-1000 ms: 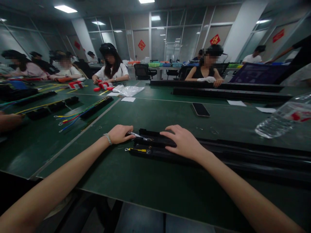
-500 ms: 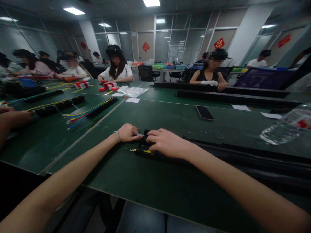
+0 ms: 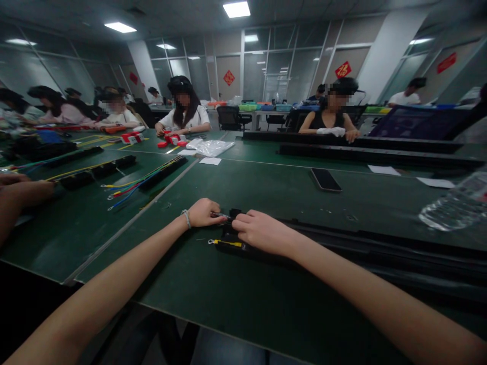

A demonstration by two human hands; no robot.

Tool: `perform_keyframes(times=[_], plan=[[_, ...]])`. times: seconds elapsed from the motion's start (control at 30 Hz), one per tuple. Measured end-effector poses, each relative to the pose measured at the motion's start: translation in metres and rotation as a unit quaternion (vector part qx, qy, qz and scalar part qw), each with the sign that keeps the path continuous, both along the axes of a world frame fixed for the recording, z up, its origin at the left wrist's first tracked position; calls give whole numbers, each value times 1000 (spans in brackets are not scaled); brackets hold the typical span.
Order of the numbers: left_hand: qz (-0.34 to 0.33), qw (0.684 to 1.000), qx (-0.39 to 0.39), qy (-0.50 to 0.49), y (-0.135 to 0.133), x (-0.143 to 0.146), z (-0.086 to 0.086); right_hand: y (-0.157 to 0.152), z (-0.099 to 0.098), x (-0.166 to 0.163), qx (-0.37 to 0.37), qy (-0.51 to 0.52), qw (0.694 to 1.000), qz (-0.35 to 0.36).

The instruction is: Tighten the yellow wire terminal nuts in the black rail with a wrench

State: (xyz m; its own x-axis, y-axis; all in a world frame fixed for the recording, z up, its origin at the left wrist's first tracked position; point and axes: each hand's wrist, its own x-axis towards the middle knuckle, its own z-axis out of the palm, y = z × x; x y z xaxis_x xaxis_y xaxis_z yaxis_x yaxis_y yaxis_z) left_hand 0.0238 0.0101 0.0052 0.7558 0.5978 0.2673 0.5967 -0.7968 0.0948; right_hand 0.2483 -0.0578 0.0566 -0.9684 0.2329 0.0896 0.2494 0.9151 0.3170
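A long black rail (image 3: 380, 248) lies across the green table (image 3: 243, 289), running off to the right. My left hand (image 3: 203, 213) is closed at the rail's left end, pinching a thin silvery piece that I cannot name. My right hand (image 3: 262, 232) rests curled over the same end, its fingers pressed on the black housing next to the left hand. A yellow wire with a ring terminal (image 3: 226, 243) pokes out from the rail's near side, just below both hands.
A black phone (image 3: 325, 179) lies beyond the rail, and a plastic water bottle (image 3: 452, 208) lies on its side at the right. Left are more black rails with coloured wires (image 3: 125, 188) and another person's hand (image 3: 23, 195). People sit across the tables.
My right hand slid left along the rail and curled up at its end beside my left hand. The left hand stayed closed in place.
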Motion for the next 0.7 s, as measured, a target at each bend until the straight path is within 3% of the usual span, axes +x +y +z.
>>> perform_keyframes(times=[0.17,0.43,0.7], plan=[[6,1000,-14,-8,0,0,0,1,-4,2,-11,5,1000,-28],[8,1000,-26,7,1,0,2,7,4,18,-91,57,994,-37],[7,999,-18,28,2,-1,1,10,0,12,-155,59,986,0]])
